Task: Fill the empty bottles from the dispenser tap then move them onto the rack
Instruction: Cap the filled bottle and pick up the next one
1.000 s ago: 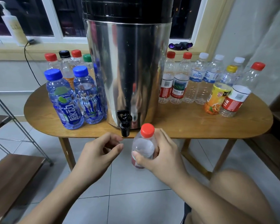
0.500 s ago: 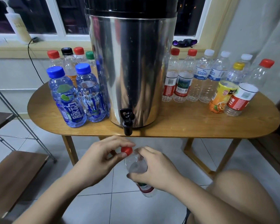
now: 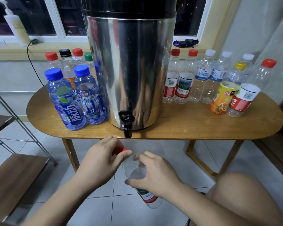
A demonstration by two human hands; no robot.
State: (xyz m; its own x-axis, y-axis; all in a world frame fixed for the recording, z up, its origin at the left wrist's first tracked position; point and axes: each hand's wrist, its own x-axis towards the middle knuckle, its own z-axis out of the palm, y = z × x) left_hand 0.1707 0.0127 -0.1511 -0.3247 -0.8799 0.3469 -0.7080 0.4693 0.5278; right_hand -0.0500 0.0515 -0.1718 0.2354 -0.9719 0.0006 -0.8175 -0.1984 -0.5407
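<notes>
Wood forms the oval table [image 3: 194, 126] that spans the middle of the frame. At its centre is stood the steel dispenser [image 3: 129, 70], by which the upper centre is filled. The rack [image 3: 15, 176] is seen at the lower left edge, and no bottle is seen on the shelves that show.

A row of clear, capped bottles [image 3: 203, 79] is lined up on the table at the right of the frame, and these are judged to be empty. At the left, the blue-capped bottles [image 3: 67, 98] appear to hold liquid, with more capped bottles behind them. Whether those were filled from this dispenser cannot be told.

Below the table edge, at lower centre, the left hand [image 3: 98, 163] is closed around the red cap [image 3: 120, 149], which is pinched between thumb and fingers. The right hand [image 3: 155, 173] is wrapped round the upper body of the held bottle [image 3: 147, 195], which is tilted with its neck toward the left hand. Whether the cap is already free of the neck cannot be told.

The black tap [image 3: 127, 126] hangs just above the hands, untouched.

The task is judged to be at an early stage. This bottle is being uncapped, and filling, recapping and racking are left, as is the whole right-hand row.
</notes>
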